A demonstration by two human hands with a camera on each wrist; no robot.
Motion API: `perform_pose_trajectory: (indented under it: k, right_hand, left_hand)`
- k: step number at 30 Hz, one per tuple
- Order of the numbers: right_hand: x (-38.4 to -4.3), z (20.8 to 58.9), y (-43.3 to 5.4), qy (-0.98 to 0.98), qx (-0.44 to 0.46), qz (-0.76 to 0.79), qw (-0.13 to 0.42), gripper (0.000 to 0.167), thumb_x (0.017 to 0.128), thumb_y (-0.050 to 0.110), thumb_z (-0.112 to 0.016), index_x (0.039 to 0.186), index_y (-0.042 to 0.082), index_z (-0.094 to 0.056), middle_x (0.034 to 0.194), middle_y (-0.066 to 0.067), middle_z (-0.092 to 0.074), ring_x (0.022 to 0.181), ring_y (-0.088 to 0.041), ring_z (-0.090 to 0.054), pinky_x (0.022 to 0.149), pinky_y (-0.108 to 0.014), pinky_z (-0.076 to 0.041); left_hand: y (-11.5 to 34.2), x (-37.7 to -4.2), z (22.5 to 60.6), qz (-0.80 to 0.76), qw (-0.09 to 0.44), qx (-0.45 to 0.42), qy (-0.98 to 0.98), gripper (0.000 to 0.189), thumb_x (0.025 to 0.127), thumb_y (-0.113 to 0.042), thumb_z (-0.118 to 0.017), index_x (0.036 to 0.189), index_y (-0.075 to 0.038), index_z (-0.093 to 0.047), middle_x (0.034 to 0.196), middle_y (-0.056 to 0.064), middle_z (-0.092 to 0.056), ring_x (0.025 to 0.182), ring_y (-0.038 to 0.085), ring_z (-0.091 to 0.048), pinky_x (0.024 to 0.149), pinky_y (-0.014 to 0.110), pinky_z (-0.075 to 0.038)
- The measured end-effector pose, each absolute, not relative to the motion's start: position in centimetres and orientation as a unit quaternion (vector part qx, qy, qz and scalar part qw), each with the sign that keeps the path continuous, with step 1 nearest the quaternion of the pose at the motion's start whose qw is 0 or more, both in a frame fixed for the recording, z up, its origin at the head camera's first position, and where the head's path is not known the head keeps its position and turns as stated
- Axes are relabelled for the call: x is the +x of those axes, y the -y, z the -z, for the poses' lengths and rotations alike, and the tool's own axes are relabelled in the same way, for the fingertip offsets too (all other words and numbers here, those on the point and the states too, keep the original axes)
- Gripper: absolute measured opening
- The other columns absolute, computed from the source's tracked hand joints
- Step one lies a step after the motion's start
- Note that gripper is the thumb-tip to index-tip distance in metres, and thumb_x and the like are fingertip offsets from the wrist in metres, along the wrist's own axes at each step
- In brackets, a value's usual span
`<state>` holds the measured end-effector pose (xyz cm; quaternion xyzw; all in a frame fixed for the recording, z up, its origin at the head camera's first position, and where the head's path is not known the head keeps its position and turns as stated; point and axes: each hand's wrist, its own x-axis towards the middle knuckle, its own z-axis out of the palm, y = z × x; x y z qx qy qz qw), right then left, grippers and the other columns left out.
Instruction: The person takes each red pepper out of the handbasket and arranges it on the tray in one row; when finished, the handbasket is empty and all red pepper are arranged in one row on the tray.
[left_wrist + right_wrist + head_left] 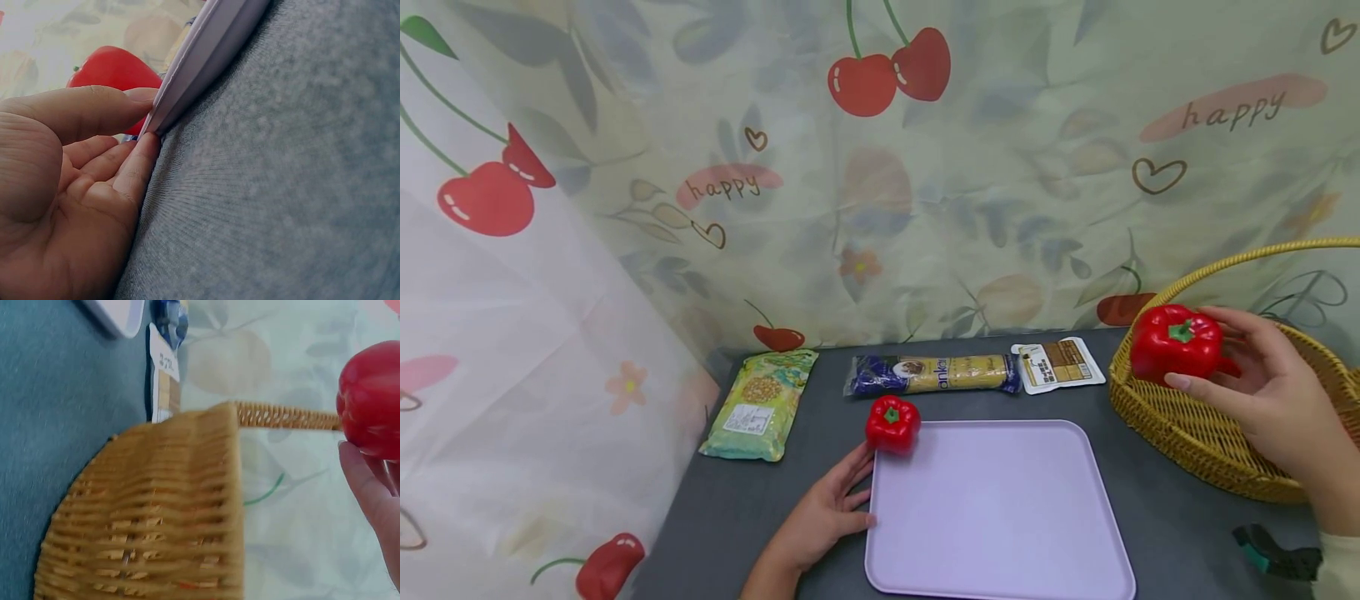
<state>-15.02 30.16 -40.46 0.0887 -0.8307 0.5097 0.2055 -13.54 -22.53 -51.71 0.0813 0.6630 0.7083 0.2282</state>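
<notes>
In the head view my right hand (pixel 1273 392) grips a red bell pepper (pixel 1176 342) with a green stem, held up over the near left part of a wicker basket (pixel 1157 425). The right wrist view shows this bell pepper (pixel 375 400) at its right edge, above the basket's woven side (pixel 150 506). My left hand (pixel 823 512) touches the left edge of a pale lilac tray (pixel 1000 508), its thumb and fingertips against the rim (pixel 181 81), fingers fairly straight. A second red bell pepper (pixel 892 425) sits at the tray's far left corner.
Behind the tray lie a long pasta packet (pixel 940 374) and a small white and brown pouch (pixel 1060 365). A green-yellow bag (pixel 760 404) lies at the left. Near my right sleeve is a black and teal object (pixel 1277 554). Patterned cloth (pixel 925 208) hangs behind the grey table.
</notes>
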Motion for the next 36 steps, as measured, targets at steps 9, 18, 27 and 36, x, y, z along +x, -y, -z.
perform_pose_trajectory:
  k: [9, 18, 27, 36]
  right_hand:
    - [-15.0, 40.0, -27.6, 0.819, 0.144, -0.527, 0.176, 0.096, 0.082, -0.023, -0.082, 0.164, 0.007, -0.041, 0.149, 0.002, -0.048, 0.123, -0.009, -0.057, 0.082, -0.012, -0.057]
    - [-15.4, 41.2, -25.0, 0.817, 0.18, -0.533, 0.13, 0.096, 0.082, -0.015, -0.087, 0.164, 0.009, -0.042, 0.147, 0.0, -0.05, 0.127, -0.013, -0.052, 0.078, -0.019, -0.061]
    - [-16.3, 42.2, -22.1, 0.801, 0.235, -0.544, 0.089, 0.09, 0.085, -0.01, -0.087, 0.161, 0.004, -0.041, 0.147, -0.01, -0.049, 0.128, -0.014, -0.053, 0.088, -0.02, -0.059]
    - [-17.0, 43.4, -19.1, 0.79, 0.259, -0.555, 0.039, 0.082, 0.085, -0.005, -0.09, 0.153, 0.001, -0.045, 0.145, -0.016, -0.052, 0.123, -0.033, -0.062, 0.093, -0.027, -0.06]
  left_hand:
    - [22.5, -13.5, 51.6, -0.705, 0.23, 0.075, -0.667, 0.103, 0.088, 0.02, -0.075, 0.174, -0.01, -0.026, 0.178, 0.014, -0.023, 0.162, 0.035, -0.024, 0.116, 0.038, -0.045]
    - [22.5, -13.5, 51.5, -0.708, 0.23, 0.071, -0.664, 0.104, 0.088, 0.021, -0.074, 0.174, -0.009, -0.025, 0.178, 0.014, -0.022, 0.162, 0.035, -0.024, 0.117, 0.038, -0.044]
    - [22.5, -13.6, 51.6, -0.708, 0.228, 0.071, -0.665, 0.103, 0.088, 0.021, -0.075, 0.174, -0.009, -0.026, 0.178, 0.013, -0.023, 0.162, 0.034, -0.024, 0.117, 0.038, -0.044]
    - [22.6, -13.5, 51.7, -0.708, 0.226, 0.069, -0.665, 0.102, 0.088, 0.02, -0.075, 0.173, -0.01, -0.028, 0.178, 0.013, -0.024, 0.161, 0.033, -0.026, 0.117, 0.037, -0.044]
